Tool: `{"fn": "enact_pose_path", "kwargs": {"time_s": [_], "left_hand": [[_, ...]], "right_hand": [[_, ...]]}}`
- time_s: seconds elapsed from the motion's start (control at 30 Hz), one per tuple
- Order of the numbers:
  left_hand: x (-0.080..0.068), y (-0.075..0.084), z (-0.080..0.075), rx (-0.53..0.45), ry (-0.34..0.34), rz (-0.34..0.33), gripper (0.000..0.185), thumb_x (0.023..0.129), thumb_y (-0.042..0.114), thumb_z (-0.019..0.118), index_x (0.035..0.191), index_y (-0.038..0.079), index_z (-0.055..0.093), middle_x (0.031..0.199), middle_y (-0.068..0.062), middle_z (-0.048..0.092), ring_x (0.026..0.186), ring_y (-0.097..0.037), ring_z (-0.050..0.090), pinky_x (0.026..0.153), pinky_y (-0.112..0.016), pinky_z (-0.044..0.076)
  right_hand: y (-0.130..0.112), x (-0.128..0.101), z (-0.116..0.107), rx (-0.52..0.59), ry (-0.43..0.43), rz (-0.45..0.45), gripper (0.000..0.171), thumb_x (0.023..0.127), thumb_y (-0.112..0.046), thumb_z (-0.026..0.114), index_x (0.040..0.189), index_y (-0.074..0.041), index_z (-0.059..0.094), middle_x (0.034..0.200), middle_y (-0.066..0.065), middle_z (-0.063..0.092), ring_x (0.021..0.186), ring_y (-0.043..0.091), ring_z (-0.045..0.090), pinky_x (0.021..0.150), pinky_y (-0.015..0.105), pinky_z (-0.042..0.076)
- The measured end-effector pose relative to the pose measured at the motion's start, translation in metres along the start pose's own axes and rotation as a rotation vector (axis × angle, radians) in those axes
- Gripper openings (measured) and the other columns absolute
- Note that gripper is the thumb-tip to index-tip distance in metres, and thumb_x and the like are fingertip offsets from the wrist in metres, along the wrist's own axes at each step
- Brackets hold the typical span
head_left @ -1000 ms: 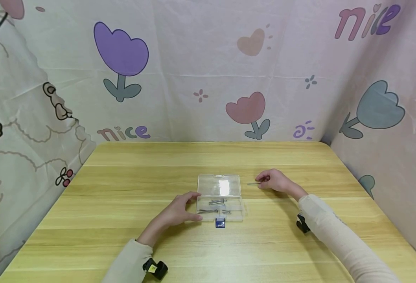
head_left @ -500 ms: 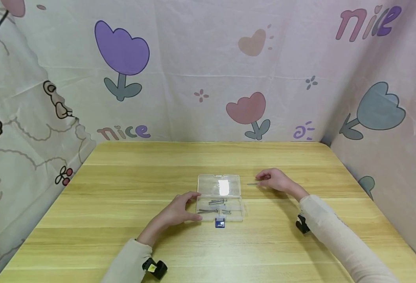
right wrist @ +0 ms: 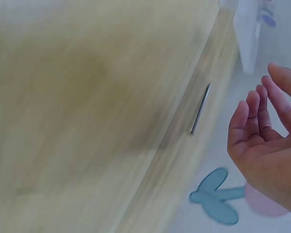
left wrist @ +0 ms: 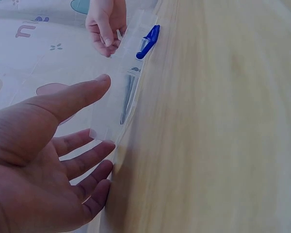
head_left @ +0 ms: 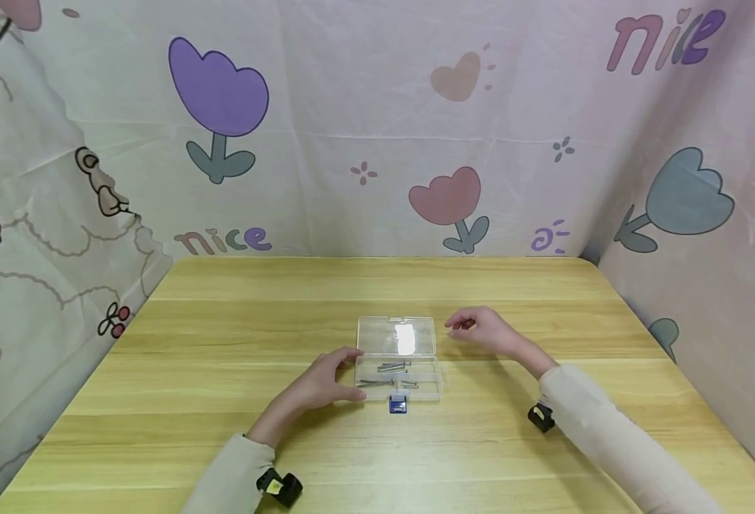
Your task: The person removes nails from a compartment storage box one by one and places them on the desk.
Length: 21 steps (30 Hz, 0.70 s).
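Bare tabletop rings a lone open box
Only the clear box (head_left: 398, 360) at frame centre interrupts the wooden table (head_left: 223, 321)

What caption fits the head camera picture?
Left hand steadies an open clear box of nails while right hand hovers beside it.

The right wrist view was smeared by motion blur, so the table (right wrist: 87, 97) and the nail (right wrist: 200, 109) lacked sharp edges. The right hand (right wrist: 266, 141) was cut off by that picture's edge. The head view showed the box's nails (head_left: 390, 375) too small to count.
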<state>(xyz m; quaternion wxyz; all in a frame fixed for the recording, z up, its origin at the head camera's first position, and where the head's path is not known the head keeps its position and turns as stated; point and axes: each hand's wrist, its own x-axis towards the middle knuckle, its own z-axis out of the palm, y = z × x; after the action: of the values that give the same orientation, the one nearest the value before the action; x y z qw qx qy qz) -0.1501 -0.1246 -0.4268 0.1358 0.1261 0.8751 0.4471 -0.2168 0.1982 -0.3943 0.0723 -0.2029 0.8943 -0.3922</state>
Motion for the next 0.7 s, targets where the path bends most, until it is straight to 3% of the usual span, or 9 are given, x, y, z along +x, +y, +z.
{"fn": "enact_pose_path", "kwargs": {"time_s": [0.37,0.7], "left_hand": [[0.000,-0.002,0.000,-0.007,-0.006,0.015,0.072,0.073,0.018,0.085,0.135,0.002,0.051,0.126,-0.013,0.054,0.114,-0.031,0.049,0.099,-0.050,0.039],[-0.001,0.000,0.000,-0.011,-0.001,0.013,0.071,0.072,0.018,0.086,0.133,0.002,0.052,0.125,-0.013,0.055,0.115,-0.032,0.049,0.099,-0.050,0.038]], "right_hand": [[-0.029,-0.002,0.019,-0.116,-0.127,-0.212,0.013,0.086,0.000,0.067,0.098,0.004,0.071,0.092,0.008,0.069,0.083,0.017,0.063,0.073,0.026,0.053],[-0.043,0.003,0.034,-0.211,-0.190,-0.306,0.010,0.085,-0.001,0.070,0.094,-0.001,0.074,0.082,-0.003,0.063,0.074,0.006,0.055,0.067,0.022,0.049]]}}
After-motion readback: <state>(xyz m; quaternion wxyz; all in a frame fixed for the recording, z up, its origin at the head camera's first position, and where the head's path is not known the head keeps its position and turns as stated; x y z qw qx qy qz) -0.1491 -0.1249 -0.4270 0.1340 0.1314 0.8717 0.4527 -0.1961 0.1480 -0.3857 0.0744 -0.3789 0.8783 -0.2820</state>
